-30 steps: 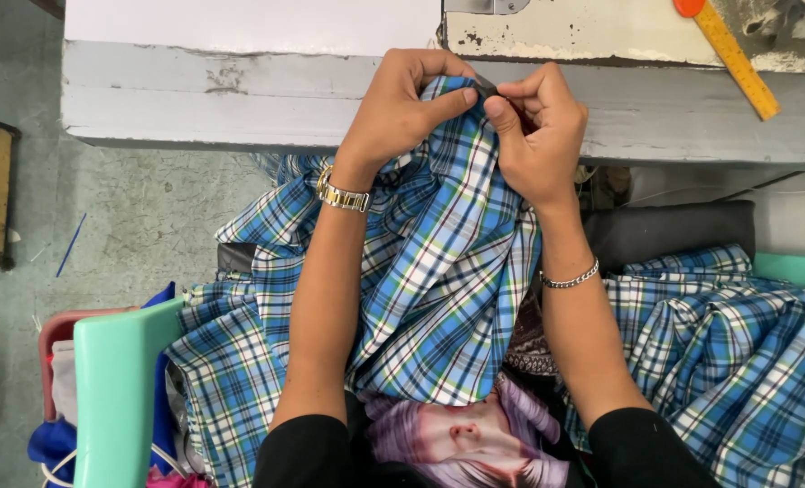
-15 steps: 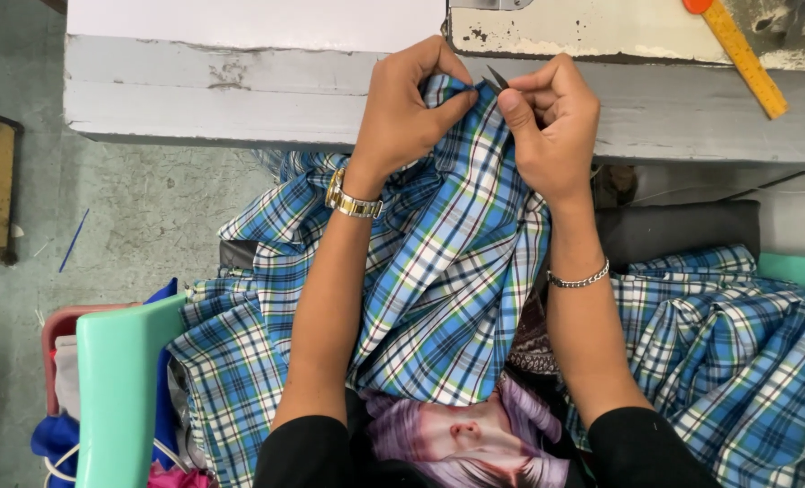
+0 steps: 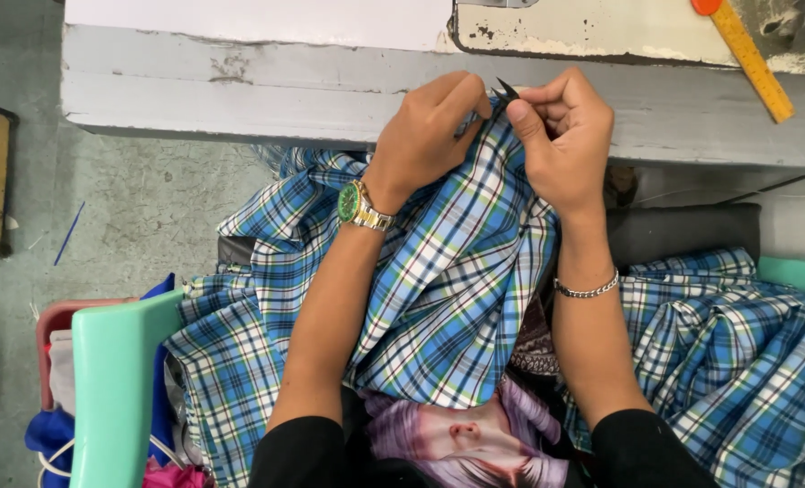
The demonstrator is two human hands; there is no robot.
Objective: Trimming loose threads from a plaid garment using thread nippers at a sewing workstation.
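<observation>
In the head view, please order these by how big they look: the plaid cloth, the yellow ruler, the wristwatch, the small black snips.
1. Plaid cloth, by far the largest.
2. Yellow ruler, though its end is cut off by the frame.
3. Wristwatch.
4. Black snips, only the tips show between the fingers, so their true size is unsure.

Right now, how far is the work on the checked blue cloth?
Done: cannot tell; no finished piece is clearly set apart, though more plaid cloth lies heaped to the right. In hand: the left hand pinches the edge of the plaid cloth at the table, and the right hand holds a small dark snipping tool there. Left: the cloth below hangs unhandled.
</observation>
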